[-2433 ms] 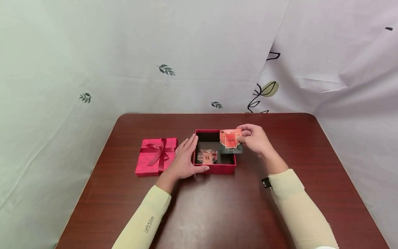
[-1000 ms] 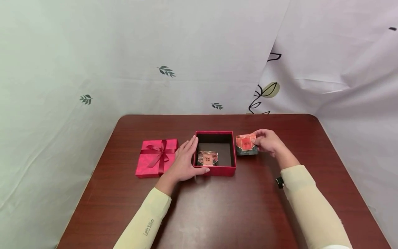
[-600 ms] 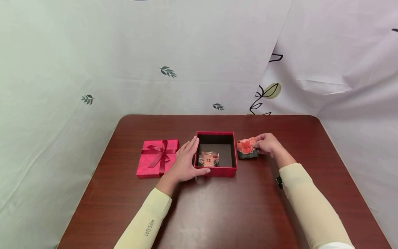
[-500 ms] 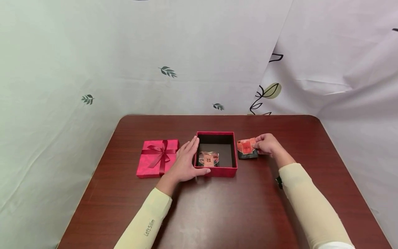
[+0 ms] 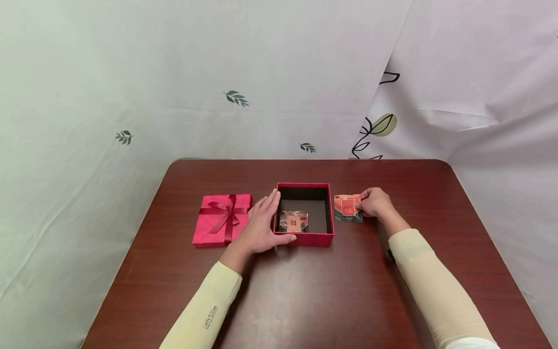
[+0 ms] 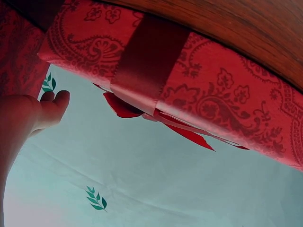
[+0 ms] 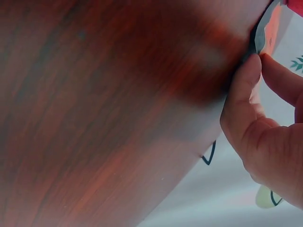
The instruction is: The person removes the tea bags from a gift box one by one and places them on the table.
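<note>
The right hand (image 5: 375, 202) pinches a red packet (image 5: 348, 208) lying on the counter (image 5: 305, 291) beside the open box (image 5: 305, 239). The left hand (image 5: 260, 228), fingers straight, rests flat against the box's left wall.

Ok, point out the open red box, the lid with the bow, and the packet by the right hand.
open red box (image 5: 305, 239): head view, on its near outer wall.
lid with the bow (image 5: 209, 228): head view, on its patterned top, left of the ribbon.
packet (image 5: 347, 207): head view, on its orange label.

Right hand (image 7: 272, 146) is pinching the edge of a packet (image 7: 267, 33) between thumb and fingers (image 7: 241, 94). Blurred reddish-brown counter (image 7: 94, 118) is filling the left.
</note>
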A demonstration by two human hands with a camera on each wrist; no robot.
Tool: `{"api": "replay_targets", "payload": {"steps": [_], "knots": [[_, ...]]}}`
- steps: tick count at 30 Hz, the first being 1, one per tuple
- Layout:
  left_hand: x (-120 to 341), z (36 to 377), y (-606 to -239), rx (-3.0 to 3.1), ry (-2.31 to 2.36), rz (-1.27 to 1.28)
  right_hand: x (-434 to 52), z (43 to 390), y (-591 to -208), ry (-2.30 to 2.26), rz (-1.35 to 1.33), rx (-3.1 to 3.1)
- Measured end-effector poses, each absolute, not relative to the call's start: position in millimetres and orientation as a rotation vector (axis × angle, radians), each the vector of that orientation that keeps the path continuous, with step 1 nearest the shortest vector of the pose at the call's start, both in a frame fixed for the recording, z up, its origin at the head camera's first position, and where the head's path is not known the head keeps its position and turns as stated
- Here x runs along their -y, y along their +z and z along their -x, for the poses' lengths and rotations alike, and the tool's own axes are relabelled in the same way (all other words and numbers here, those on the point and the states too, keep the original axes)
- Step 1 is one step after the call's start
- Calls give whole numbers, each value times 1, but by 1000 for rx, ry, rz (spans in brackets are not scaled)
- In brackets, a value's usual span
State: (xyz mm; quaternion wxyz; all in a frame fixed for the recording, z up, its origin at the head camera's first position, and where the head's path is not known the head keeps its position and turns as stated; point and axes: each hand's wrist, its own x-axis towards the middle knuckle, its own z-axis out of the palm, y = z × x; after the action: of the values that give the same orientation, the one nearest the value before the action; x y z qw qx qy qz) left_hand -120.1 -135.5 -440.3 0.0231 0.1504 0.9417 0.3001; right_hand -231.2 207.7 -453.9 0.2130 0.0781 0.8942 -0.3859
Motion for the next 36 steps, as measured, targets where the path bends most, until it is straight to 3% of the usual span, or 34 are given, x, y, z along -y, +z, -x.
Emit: {"api": "replay_targets", "payload": {"steps": [12, 36], "knots": [[137, 120, -438, -2916, 939, -442, -204, 224, -446, -986, -209, -2632], [136, 121, -439, -2902, 961, -464, -153, 191, -377, -1217, 102, -2793]]}}
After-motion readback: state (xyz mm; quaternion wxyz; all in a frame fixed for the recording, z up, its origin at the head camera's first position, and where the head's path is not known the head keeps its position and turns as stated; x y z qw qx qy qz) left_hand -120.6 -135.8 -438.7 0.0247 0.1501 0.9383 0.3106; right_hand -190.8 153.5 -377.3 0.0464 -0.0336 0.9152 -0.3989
